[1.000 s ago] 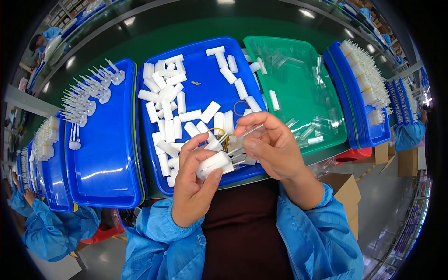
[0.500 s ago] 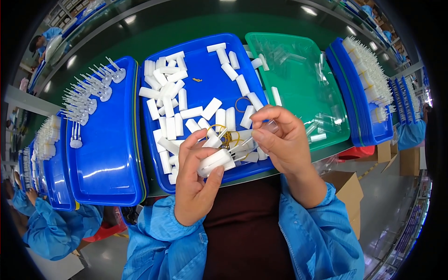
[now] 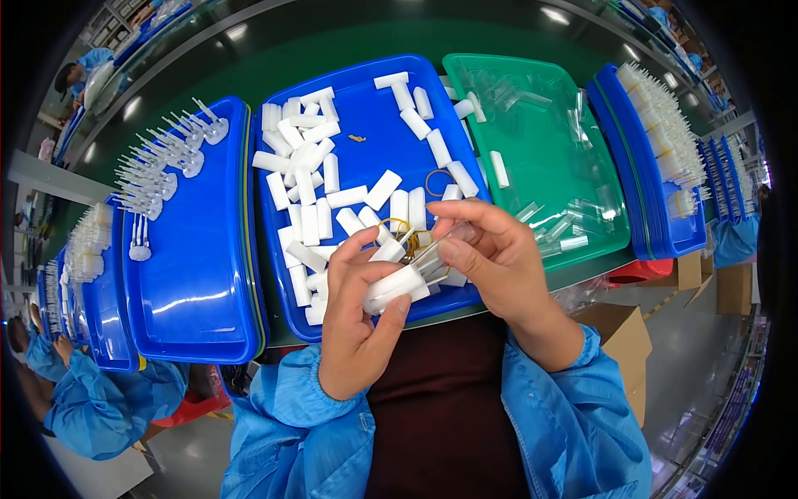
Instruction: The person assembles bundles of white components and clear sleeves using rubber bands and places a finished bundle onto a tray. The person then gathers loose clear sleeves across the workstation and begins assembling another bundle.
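Note:
My left hand (image 3: 353,320) is closed around a few white plastic parts (image 3: 393,287) with thin stems pointing right. My right hand (image 3: 499,266) pinches a small clear tube (image 3: 430,259), which lies along one of the stems. Both hands are above the near edge of a blue tray (image 3: 378,170) that bears many loose white cylinders (image 3: 306,218). Beyond my fingers, yellow rubber bands (image 3: 407,235) lie in a tangle among the cylinders. Fingers partly hide how far the tube covers the stem.
A green tray (image 3: 540,162) at the right holds clear tubes (image 3: 569,223) and a few white cylinders. Stacked blue trays (image 3: 195,308) at the left bear stemmed pieces (image 3: 158,170). More stemmed parts fill trays (image 3: 665,137) at far right. An open cardboard box (image 3: 615,349) stands below.
My right hand has moved left and slightly down, bringing the clear tube from beside the stem tips to along a stem. My left hand keeps its grip; the whole view has shifted slightly.

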Available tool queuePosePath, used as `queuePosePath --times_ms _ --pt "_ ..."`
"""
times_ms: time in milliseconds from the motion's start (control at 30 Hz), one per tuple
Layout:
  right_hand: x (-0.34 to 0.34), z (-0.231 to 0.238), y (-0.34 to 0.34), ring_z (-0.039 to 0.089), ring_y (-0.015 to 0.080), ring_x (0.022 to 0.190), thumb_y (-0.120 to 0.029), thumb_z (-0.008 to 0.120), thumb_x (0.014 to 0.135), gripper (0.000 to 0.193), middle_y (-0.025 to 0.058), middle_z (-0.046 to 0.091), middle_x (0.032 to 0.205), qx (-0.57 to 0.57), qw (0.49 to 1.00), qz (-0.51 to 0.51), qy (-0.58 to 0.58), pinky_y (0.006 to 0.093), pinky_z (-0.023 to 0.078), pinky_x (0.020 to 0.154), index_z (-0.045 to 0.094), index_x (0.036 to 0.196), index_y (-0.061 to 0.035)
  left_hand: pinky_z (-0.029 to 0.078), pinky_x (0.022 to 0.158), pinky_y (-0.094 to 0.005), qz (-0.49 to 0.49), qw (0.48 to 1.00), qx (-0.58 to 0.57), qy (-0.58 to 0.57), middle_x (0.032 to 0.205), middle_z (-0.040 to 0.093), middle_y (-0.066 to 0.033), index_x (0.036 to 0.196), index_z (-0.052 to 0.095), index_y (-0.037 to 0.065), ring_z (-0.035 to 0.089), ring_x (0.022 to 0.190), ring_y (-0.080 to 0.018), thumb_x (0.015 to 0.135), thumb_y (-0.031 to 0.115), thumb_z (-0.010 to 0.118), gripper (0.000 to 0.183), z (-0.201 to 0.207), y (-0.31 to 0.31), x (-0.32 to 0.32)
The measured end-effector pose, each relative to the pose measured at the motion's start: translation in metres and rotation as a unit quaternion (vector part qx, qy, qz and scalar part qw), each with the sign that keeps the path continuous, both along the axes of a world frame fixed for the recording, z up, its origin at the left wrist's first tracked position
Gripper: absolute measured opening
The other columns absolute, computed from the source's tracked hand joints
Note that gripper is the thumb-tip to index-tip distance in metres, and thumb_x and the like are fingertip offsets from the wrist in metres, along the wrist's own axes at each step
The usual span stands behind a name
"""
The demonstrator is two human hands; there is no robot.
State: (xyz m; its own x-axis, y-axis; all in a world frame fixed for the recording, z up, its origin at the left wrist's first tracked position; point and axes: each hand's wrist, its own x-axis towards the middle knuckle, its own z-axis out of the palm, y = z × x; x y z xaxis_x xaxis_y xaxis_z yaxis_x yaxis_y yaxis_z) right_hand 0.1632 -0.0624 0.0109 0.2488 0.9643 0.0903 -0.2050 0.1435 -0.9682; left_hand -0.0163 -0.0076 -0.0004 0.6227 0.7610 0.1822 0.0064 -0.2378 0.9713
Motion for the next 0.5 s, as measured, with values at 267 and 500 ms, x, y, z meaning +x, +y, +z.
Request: queuePosePath --times_ms 267,500 --pt "-0.005 -0.005 -0.003 0.06 0.0103 0.089 -0.005 0.062 0.089 0.028 0.0077 0.061 0.1 -0.003 0.991 0.027 0.128 0.0234 0.05 0.077 0.056 0.115 0.0021 0.042 0.092 -0.0352 0.008 1.0 0.027 0.011 0.134 0.036 -0.0174 0.105 0.057 0.003 0.049 0.112 -0.0273 0.086 0.011 0.064 0.022 0.002 0.002 -0.001" --pt "-0.008 -0.017 -0.005 0.062 0.0128 0.087 -0.005 0.063 0.088 0.023 0.0093 0.063 0.1 0.008 0.986 0.027 0.167 0.0251 0.051 0.077 0.056 0.109 0.0019 0.044 0.089 -0.0332 0.039 0.999 -0.01 -0.019 0.133 0.039 -0.0157 0.103 0.057 0.003 0.052 0.109 -0.0245 0.087 0.012 0.063 0.019 -0.002 0.001 0.001"
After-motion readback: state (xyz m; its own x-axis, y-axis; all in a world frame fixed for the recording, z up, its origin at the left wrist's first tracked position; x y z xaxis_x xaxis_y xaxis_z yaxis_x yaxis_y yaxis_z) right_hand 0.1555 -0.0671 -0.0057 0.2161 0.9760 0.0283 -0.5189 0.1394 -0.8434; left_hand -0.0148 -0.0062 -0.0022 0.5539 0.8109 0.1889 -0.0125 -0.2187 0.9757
